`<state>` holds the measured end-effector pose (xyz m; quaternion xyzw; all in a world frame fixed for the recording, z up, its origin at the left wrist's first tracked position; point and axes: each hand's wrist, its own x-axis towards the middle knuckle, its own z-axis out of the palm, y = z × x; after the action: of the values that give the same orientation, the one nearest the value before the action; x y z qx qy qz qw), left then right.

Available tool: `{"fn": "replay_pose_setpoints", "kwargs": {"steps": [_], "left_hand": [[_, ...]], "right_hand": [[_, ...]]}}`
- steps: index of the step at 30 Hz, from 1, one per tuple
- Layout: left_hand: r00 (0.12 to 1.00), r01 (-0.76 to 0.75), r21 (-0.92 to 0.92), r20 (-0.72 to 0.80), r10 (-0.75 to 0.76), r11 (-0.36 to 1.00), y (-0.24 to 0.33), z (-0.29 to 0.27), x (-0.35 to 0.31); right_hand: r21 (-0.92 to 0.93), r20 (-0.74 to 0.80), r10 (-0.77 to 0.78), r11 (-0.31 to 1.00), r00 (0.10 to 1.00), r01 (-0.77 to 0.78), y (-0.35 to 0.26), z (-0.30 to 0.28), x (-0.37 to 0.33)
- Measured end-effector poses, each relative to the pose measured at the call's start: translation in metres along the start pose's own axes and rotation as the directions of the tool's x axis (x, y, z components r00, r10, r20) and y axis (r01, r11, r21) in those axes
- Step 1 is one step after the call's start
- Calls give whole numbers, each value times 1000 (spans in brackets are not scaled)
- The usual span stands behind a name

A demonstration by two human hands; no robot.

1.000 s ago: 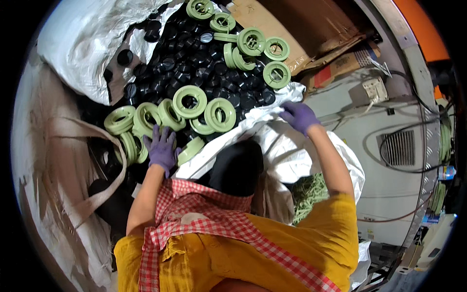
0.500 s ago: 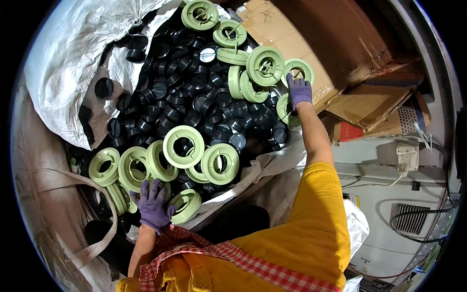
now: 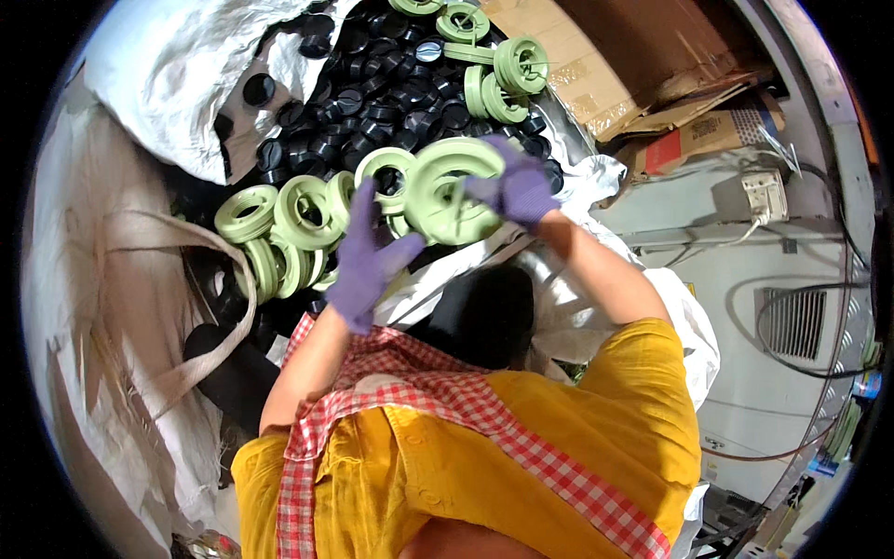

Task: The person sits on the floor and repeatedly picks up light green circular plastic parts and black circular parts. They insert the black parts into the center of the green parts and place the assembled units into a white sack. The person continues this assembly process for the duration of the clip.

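Both my hands wear purple gloves. My right hand [image 3: 524, 189] grips a pale green flanged plastic ring [image 3: 422, 186] by its right side, raised over the pile. Just left of it, my left hand [image 3: 363, 270] is open, thumb and fingers apart, holding nothing. Beyond the left hand, several similar green rings [image 3: 287, 212] lie at the near edge of the pile, some tilted on edge. Black plastic caps [image 3: 372, 110] are heaped behind them. More green rings [image 3: 507, 63] sit at the far right of the heap. Motion blurs the held ring and both hands a little.
A white woven sack [image 3: 172, 70] surrounds the heap, with a fabric strap [image 3: 191, 373] looping at the left. Cardboard boxes [image 3: 596, 88] stand at the far right. Along the right side is a grey machine panel [image 3: 745, 382] with a socket box [image 3: 765, 196] and cables.
My right hand has come back from the far right by the cardboard, carrying a green ring to the middle. My left hand has lifted off the near rings toward it. The view has shifted.
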<state>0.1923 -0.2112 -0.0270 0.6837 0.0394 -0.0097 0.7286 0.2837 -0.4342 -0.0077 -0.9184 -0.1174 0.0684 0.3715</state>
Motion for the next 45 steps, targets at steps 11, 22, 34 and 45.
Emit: {"fn": "replay_pose_setpoints", "kwargs": {"steps": [11, 22, 34, 45], "left_hand": [[999, -13, -335, 34, 25, 942, -11, -26, -42], [993, 109, -638, 95, -64, 762, -18, -38, -27], [969, -53, 924, -44, 242, 379, -79, -65, -22], [934, 356, -753, 266, -238, 553, 2, 1, 15]], "right_hand": [[904, 348, -203, 332, 915, -270, -104, 64, -72], [704, 45, -259, 693, 965, 154, -73, 85, -70], [-273, -299, 615, 677, 730, -683, 97, 105, 119], [853, 169, -210, 521, 963, -36, -44, 72, -16]]}}
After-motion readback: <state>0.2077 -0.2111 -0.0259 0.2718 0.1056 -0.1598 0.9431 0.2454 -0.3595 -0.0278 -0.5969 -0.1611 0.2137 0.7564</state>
